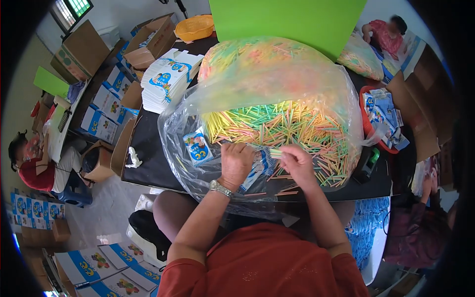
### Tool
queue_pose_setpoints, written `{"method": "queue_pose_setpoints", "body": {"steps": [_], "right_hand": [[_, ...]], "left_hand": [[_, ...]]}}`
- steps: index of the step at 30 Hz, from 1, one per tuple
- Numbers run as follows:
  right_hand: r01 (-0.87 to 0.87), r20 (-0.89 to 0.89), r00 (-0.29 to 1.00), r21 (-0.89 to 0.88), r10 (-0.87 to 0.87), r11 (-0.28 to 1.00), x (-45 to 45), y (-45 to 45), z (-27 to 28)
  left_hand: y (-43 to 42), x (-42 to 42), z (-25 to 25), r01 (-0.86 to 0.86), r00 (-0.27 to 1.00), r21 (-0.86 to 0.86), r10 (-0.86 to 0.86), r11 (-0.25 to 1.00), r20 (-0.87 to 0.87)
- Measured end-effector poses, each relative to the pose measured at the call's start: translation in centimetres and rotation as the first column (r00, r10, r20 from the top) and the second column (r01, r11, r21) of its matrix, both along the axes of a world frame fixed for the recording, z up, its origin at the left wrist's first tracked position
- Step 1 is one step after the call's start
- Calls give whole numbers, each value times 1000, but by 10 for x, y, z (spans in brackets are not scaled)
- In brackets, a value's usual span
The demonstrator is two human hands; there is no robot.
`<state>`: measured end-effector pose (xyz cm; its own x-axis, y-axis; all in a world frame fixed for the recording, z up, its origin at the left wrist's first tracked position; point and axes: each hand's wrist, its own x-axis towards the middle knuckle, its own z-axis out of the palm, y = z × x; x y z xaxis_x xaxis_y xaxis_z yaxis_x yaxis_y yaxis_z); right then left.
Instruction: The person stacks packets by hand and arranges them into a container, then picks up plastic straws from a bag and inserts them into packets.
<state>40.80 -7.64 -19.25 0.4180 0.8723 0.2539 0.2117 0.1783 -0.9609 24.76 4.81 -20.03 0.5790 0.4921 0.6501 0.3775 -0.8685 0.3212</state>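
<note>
My left hand (236,166), with a watch on its wrist, is closed at the edge of a blue-and-white striped packet (262,162). My right hand (299,166) pinches a few pale green and pink candy sticks (276,153) by the packet's upper end; whether their tips are inside cannot be seen. Both hands are over a large clear plastic bag (180,121), opened toward me and full of loose pastel sticks (277,126). Another printed packet (198,147) rests on the plastic left of my left hand.
Flat printed cartons (166,81) are stacked at the back left, near a yellow basket (194,28). A red basket (366,116) of packets and a black tape dispenser (366,165) stand on the right. A blue-filled white tub (376,247) is beside my leg. Other people sit at both sides.
</note>
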Motion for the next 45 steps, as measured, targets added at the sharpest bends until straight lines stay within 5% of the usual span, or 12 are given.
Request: {"method": "queue_pose_setpoints", "body": {"steps": [2, 11, 13, 14, 17, 18, 21, 23, 30, 35, 40, 45], "right_hand": [[-60, -286, 958, -113, 25, 992, 4, -3, 19], [-127, -679, 720, 75, 144, 989, -2, -3, 20], [-97, -703, 702, 70, 118, 993, -3, -3, 21], [-97, -700, 704, 72, 119, 993, -3, -2, 23], [-28, -196, 980, -3, 27, 1000, -7, 4, 21], [-28, -195, 980, -2, 27, 1000, -10, 9, 16], [-32, 596, 803, 22, 13, 999, -13, 18, -4], [-6, 553, 833, 62, -30, 998, -18, 15, -7], [4, 426, 899, 226, -103, 974, -7, 8, 45], [-71, 529, 841, 311, -111, 948, -8, 11, 58], [-41, 354, 934, 226, -42, 973, -14, 4, 50], [-68, 361, 932, 278, -38, 958, -18, 1, 59]], "left_hand": [[5, -5, 11, 27, 999, 25, -27, 999, -22], [6, -18, 56, 64, 997, 274, -52, 960, -52], [7, -18, 38, 130, 991, -116, -133, 985, -19], [7, -17, 32, 131, 991, -113, -133, 985, -16], [10, -11, 23, 126, 988, -560, -50, 819, 148], [10, -11, 21, 127, 987, -559, -51, 819, 149], [10, -13, 21, 154, 988, -759, -92, 632, 124], [15, -15, -2, 128, 989, -603, -148, 787, 18], [4, -29, 18, 352, 936, -775, -178, 525, 304], [-5, -33, 24, 395, 911, -638, -191, 661, 365], [-17, -34, 42, 471, 882, -862, -114, 184, 457], [-21, -39, 38, 509, 860, -809, -132, 293, 493]]}}
